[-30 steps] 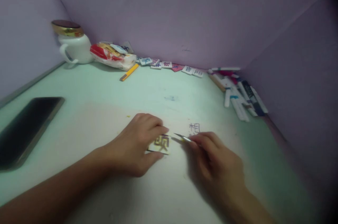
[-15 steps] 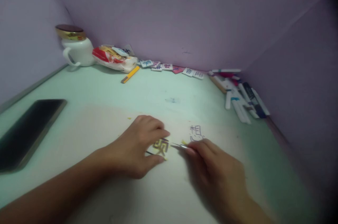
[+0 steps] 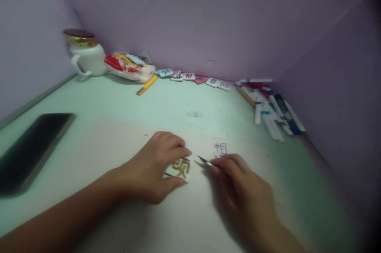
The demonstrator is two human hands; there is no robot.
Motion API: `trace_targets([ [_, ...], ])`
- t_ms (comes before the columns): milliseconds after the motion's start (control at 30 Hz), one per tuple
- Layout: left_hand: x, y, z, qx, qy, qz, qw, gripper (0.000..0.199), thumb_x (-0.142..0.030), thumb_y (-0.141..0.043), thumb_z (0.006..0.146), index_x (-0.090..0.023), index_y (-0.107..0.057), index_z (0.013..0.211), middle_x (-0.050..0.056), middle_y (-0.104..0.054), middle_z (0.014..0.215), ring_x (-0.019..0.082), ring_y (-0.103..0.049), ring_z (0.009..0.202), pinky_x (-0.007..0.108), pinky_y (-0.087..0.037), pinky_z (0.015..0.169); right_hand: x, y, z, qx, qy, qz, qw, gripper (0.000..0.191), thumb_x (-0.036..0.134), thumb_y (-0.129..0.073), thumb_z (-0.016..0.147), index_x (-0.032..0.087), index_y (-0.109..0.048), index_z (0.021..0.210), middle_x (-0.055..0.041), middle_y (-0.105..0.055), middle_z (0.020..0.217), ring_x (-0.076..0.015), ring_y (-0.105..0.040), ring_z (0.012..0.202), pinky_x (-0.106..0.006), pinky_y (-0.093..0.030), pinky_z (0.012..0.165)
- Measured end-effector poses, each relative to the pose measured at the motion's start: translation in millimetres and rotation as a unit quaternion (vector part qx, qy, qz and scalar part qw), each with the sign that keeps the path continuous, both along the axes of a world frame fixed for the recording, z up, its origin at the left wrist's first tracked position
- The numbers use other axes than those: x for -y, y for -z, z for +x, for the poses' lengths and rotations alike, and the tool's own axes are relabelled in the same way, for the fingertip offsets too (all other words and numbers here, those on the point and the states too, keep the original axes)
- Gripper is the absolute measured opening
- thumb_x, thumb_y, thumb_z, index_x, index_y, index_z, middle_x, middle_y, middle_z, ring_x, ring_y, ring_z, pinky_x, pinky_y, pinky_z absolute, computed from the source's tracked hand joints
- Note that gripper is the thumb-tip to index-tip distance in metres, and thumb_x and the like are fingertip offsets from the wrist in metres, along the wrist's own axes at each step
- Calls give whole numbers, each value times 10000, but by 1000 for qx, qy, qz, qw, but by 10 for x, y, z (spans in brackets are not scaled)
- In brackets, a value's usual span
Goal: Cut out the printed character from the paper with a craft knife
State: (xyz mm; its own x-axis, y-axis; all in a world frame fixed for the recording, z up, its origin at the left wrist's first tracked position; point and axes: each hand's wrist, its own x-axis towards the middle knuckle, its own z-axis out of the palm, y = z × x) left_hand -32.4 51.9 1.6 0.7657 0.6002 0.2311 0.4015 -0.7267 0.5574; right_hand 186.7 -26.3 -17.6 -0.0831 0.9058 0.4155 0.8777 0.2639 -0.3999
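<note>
My left hand [image 3: 156, 165] curves over a small white card [image 3: 181, 167] that bears a yellow and dark written character. Thumb and fingers press on opposite edges of the card and cover its left side. To the right, my right hand [image 3: 244, 185] pinches a slim craft knife [image 3: 205, 161] near its blade. The pointed blade is aimed left, a short way from the card's right edge, and casts a shadow below it. Beyond my right fingers, a purple character [image 3: 220, 148] is written on the pale surface, its lower part partly covered.
A dark phone [image 3: 35, 149] lies at the left. Along the back stand a white mug [image 3: 91, 60] with a gold-rimmed lid, a red-and-white packet [image 3: 127, 68], a yellow cutter [image 3: 147, 85] and several character cards [image 3: 189, 76]. Markers [image 3: 268, 114] are heaped at the right.
The knife's blade has tilted upward, its tip lifting and shifting slightly right. My right hand has moved up a little over the purple character. My left hand stays on the card.
</note>
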Motion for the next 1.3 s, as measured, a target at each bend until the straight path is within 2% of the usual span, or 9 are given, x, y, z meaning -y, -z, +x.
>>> trace_targets([
  [233,26,52,1,5,-44,12,999,424,-288,-694,716,-165,-591,1109,95,-561,1086,287,-488,1036,459,-376,942,-103,-43,-3,4,-22,-4,1000,118,285,-556,929,237,-656,887,0,-666,743,-169,-615,670,-258,-384,544],
  [500,3,45,6,6,-34,3,999,370,-282,-699,723,-189,-598,1066,69,-574,1029,267,-501,994,454,-371,916,-85,-46,-38,-21,-20,-12,1000,179,287,-530,942,217,-671,859,-15,-650,746,-159,-583,674,-262,-377,563],
  [667,-27,61,-10,20,-18,-16,1000,380,-268,-714,721,-185,-612,1077,74,-580,1041,267,-516,1007,456,-414,928,-80,-49,-23,-34,-36,-19,999,132,268,-554,927,226,-670,877,-16,-663,783,-163,-607,703,-263,-398,572],
  [733,-37,54,-33,23,2,-43,999,382,-249,-695,749,-189,-609,1117,84,-592,1085,268,-524,1054,451,-438,949,-86,-54,2,-42,-51,-19,998,104,257,-578,914,227,-669,876,-14,-665,778,-162,-610,708,-262,-408,576],
  [833,-34,29,-77,21,33,-78,996,484,-130,-570,785,-205,-548,1263,102,-556,1289,262,-490,1218,447,-427,1035,-101,-72,45,-58,-70,-3,996,67,236,-604,892,213,-665,881,-17,-669,772,-163,-615,714,-268,-432,602],
  [933,-5,8,-92,14,27,-61,998,669,-59,-508,703,-208,-474,1355,108,-439,1447,279,-391,1338,477,-364,1106,-107,-87,64,-68,-69,19,995,67,208,-601,880,205,-666,894,-20,-677,769,-158,-627,709,-258,-441,592],
  [1100,31,35,-30,17,-24,18,999,563,-312,-679,748,-153,-521,1264,144,-567,1227,326,-490,1145,527,-389,1012,-85,-101,53,-45,-69,51,995,75,196,-648,836,216,-688,897,-20,-706,790,-146,-644,652,-240,-430,528],
  [1200,15,56,-12,26,0,26,999,469,-228,-590,791,-180,-510,1250,116,-611,1183,294,-519,1099,509,-375,1001,-89,-112,69,-10,-96,61,994,98,177,-675,812,214,-699,899,-23,-721,805,-147,-659,649,-237,-443,527],
  [1300,-11,62,-25,49,19,6,999,487,-159,-521,791,-199,-489,1276,94,-629,1207,275,-527,1109,487,-376,1008,-98,-117,91,16,-116,65,991,97,190,-670,816,213,-713,900,-25,-732,815,-144,-663,630,-236,-442,508],
])
